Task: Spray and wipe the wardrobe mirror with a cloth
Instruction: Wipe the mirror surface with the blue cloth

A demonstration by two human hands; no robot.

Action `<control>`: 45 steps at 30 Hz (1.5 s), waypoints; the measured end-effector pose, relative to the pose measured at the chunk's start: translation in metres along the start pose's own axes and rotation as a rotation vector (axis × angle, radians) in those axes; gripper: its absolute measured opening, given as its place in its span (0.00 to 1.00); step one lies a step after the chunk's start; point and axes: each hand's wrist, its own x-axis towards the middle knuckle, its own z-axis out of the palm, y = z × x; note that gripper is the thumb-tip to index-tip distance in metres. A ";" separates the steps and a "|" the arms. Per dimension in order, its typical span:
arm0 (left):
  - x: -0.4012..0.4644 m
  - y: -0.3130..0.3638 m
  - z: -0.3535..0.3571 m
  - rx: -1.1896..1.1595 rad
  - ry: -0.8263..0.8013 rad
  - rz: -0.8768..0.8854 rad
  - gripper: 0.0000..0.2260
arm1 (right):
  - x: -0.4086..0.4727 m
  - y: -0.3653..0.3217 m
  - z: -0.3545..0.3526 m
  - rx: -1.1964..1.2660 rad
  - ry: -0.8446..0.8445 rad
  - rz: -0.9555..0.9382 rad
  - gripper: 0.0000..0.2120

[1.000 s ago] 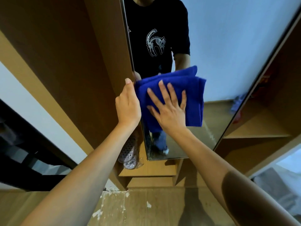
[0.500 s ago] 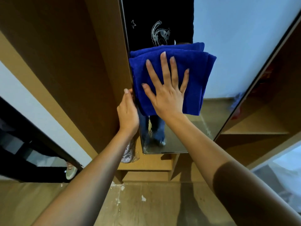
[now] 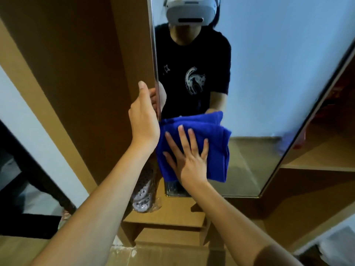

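The right hand's fingers (image 3: 187, 140) lie straight and spread, pressing the cloth (image 3: 194, 148) flat against the mirror (image 3: 269, 83) in its lower left part; the right hand (image 3: 189, 160) grips nothing. The left hand (image 3: 144, 116) sits at the mirror's left edge, thumb up along the outer side, fingers curled round the edge to steady the panel.

The cloth is folded, and only part of it is under the palm. Its lower right corner hangs loose against the mirror, so in a stroke it could bunch or slide out from under flat fingers, leaving skin on the glass and fresh smears. The mirror seems to be on a swinging door; if so, a hard push from the right hand could turn it and pinch the left fingers, or knock the door against the shelf (image 3: 317, 162) to the mirror's right. Low strokes may also bring the cloth near the bagged slippers (image 3: 143, 191) below the mirror's left corner.

The left fingertips are hidden behind the mirror's edge; only a partial reflection shows them. No spray bottle is in view. Whether the glass is wet, streaked or already clean cannot be judged. The top of the mirror is cut off, and items on the right of the mirror are blurred.
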 end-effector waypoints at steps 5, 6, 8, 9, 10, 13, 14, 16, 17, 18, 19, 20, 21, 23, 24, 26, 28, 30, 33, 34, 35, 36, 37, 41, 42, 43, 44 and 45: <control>0.001 -0.025 -0.004 0.008 0.002 0.083 0.21 | -0.004 0.002 0.005 0.072 0.074 0.034 0.32; 0.000 -0.030 -0.004 0.035 0.002 0.111 0.24 | 0.006 0.005 -0.001 0.097 0.098 0.053 0.31; -0.004 -0.040 -0.004 0.103 0.002 0.194 0.30 | 0.031 0.009 -0.016 0.121 0.165 0.099 0.30; -0.007 -0.044 -0.005 0.118 0.001 0.231 0.30 | 0.043 0.011 -0.023 0.121 0.202 0.115 0.30; -0.009 -0.047 -0.005 0.121 -0.005 0.261 0.30 | 0.052 0.011 -0.028 0.117 0.236 0.126 0.29; -0.014 -0.060 -0.007 0.095 -0.027 0.308 0.28 | 0.054 0.006 -0.026 0.091 0.292 0.127 0.29; -0.017 -0.065 -0.008 0.106 -0.031 0.325 0.27 | 0.047 0.004 -0.019 0.078 0.297 0.123 0.29; -0.023 -0.083 -0.010 0.133 -0.024 0.356 0.24 | 0.025 -0.002 0.000 0.054 0.292 0.105 0.29; -0.028 -0.094 -0.010 0.144 -0.018 0.361 0.23 | 0.013 -0.006 0.010 0.045 0.279 0.088 0.29; -0.032 -0.105 -0.011 0.160 -0.012 0.364 0.23 | 0.001 -0.009 0.020 0.038 0.266 0.073 0.29; -0.036 -0.115 -0.012 0.172 -0.007 0.366 0.23 | -0.008 -0.011 0.028 0.034 0.257 0.063 0.29; -0.040 -0.124 -0.013 0.178 0.000 0.365 0.23 | -0.015 -0.012 0.034 0.031 0.253 0.058 0.29; -0.043 -0.131 -0.013 0.184 0.012 0.369 0.23 | -0.018 -0.012 0.036 0.024 0.254 0.059 0.29; -0.046 -0.138 -0.011 0.222 0.039 0.400 0.22 | -0.019 -0.009 0.036 0.011 0.267 0.060 0.29; -0.047 -0.139 -0.010 0.241 0.052 0.422 0.21 | -0.018 -0.007 0.034 0.014 0.275 0.056 0.29; -0.048 -0.142 -0.007 0.264 0.071 0.461 0.20 | -0.017 0.000 0.034 0.026 0.290 0.040 0.28; -0.050 -0.146 -0.004 0.292 0.084 0.497 0.19 | -0.022 0.013 0.034 0.023 0.301 0.034 0.28; -0.051 -0.153 0.000 0.344 0.101 0.523 0.18 | -0.030 0.035 0.035 0.012 0.309 0.059 0.29; -0.050 -0.159 0.006 0.416 0.142 0.549 0.26 | -0.048 0.077 0.033 -0.012 0.325 0.128 0.29; -0.049 -0.160 0.008 0.435 0.153 0.556 0.28 | -0.053 0.092 0.032 -0.022 0.330 0.148 0.29; -0.048 -0.161 0.010 0.457 0.163 0.564 0.29 | -0.059 0.107 0.031 -0.029 0.333 0.166 0.29; -0.048 -0.161 0.011 0.479 0.174 0.574 0.30 | -0.065 0.122 0.031 -0.036 0.333 0.184 0.30; -0.048 -0.162 0.011 0.499 0.184 0.580 0.30 | -0.071 0.137 0.031 -0.039 0.335 0.207 0.30; -0.052 -0.164 0.012 0.565 0.225 0.578 0.30 | -0.093 0.179 0.031 -0.018 0.337 0.301 0.29; -0.053 -0.164 0.013 0.580 0.233 0.576 0.30 | -0.095 0.181 0.032 -0.019 0.332 0.314 0.29; -0.054 -0.164 0.013 0.589 0.238 0.572 0.30 | -0.095 0.179 0.032 -0.019 0.331 0.329 0.29; -0.054 -0.163 0.014 0.591 0.241 0.568 0.30 | -0.093 0.174 0.033 -0.015 0.337 0.347 0.29; -0.055 -0.163 0.014 0.592 0.244 0.562 0.31 | -0.090 0.168 0.032 -0.006 0.346 0.368 0.29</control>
